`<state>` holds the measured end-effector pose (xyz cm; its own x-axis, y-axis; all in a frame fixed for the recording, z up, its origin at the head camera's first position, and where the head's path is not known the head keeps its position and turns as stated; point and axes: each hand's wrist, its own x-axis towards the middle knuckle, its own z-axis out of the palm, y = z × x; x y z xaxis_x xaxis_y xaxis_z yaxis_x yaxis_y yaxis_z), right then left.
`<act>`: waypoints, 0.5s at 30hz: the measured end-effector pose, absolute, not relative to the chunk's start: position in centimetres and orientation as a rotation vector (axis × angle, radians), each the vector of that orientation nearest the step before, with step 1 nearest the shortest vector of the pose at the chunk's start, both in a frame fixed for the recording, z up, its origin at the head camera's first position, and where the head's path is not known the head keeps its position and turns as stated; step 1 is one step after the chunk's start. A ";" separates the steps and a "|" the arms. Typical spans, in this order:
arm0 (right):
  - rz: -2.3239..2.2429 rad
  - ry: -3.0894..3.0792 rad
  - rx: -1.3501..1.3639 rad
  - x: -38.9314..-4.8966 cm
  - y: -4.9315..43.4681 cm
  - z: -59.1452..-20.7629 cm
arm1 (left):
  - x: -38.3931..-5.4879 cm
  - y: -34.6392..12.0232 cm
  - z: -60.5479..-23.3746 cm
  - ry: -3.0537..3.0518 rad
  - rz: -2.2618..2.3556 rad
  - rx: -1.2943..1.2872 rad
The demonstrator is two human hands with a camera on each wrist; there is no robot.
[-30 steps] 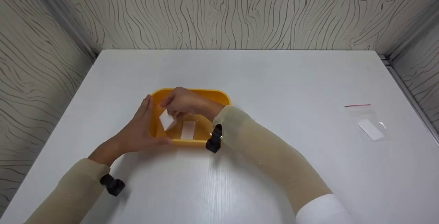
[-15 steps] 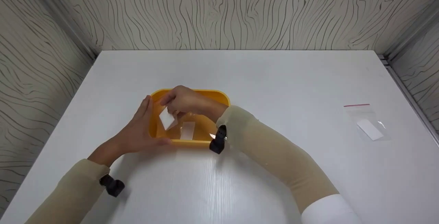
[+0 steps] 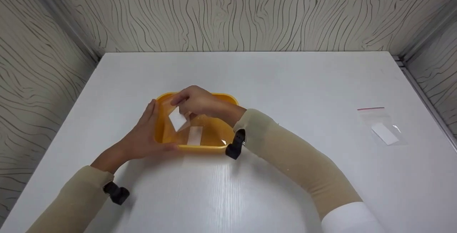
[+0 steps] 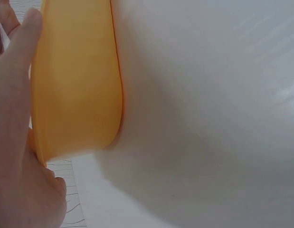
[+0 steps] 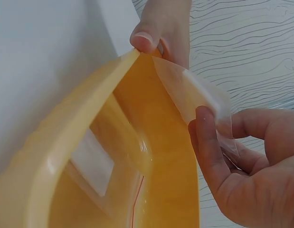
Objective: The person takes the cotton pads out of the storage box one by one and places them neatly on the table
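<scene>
A yellow plastic bin (image 3: 209, 149) stands on the white table. My left hand (image 3: 140, 140) holds its left end, the thumb along the front rim and the fingers against the left side. Inside the bin's left half, my right hand (image 3: 201, 101) pinches a clear zip bag with a white rectangular piece (image 3: 177, 119) in it. That bag (image 5: 177, 83) hangs tilted between thumb and fingers in the right wrist view. Another clear bag with a white piece (image 3: 195, 135) lies on the bin floor, its red seal line (image 5: 137, 202) showing in the right wrist view.
At the right of the white table (image 3: 285, 83) lies a third clear zip bag (image 3: 382, 129) with a red seal and a white piece inside. Wood-grain patterned panels (image 3: 228, 15) stand behind the table and at both sides.
My right hand has moved slightly up and to the right, carrying the pinched bag with it. My left hand and the bin have stayed nearly in place.
</scene>
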<state>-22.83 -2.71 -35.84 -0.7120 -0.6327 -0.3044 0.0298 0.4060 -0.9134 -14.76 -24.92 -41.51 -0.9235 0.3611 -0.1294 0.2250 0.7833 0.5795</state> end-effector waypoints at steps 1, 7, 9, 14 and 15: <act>-1.341 2.026 -0.506 -22.9 -2.5 -35.8 | -14.8 -24.9 -41.5 2.745 0.852 0.458; -1.368 2.003 -0.486 -23.1 -1.7 -35.7 | -14.8 -24.9 -41.6 2.749 0.844 0.438; -1.375 1.993 -0.480 -23.2 -1.4 -35.7 | -14.8 -24.9 -41.5 2.748 0.836 0.431; -1.412 1.972 -0.446 -23.3 -0.6 -35.8 | -14.8 -24.8 -41.4 2.748 0.824 0.449; -1.415 1.975 -0.443 -23.3 -0.5 -35.8 | -14.8 -24.8 -41.4 2.749 0.824 0.453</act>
<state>-23.30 -0.45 -35.81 -0.7253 -0.6123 -0.3147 0.1009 0.3577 -0.9284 -14.79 -24.82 -41.45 -0.9243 0.3575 -0.1339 0.2248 0.7932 0.5659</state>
